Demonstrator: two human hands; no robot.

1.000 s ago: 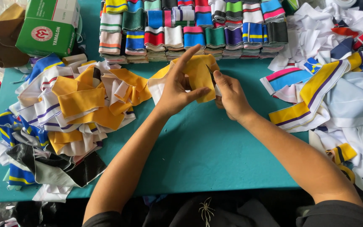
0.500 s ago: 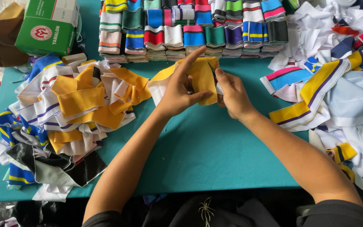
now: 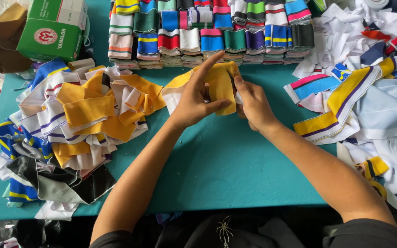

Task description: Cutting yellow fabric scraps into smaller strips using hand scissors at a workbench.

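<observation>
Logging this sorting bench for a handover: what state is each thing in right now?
Yellow fabric strip: folded, held by both hands.
Left hand: gripping the strip.
Right hand: pinching the strip.
Striped bands: folded, stacked in rows.
Loose pile: unfolded, jumbled.
Green box: closed.

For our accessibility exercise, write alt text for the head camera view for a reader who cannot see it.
Two bare hands, left hand and right hand, fold a yellow knit strip over a teal table. Loose strips lie left, folded stacks behind.
</observation>
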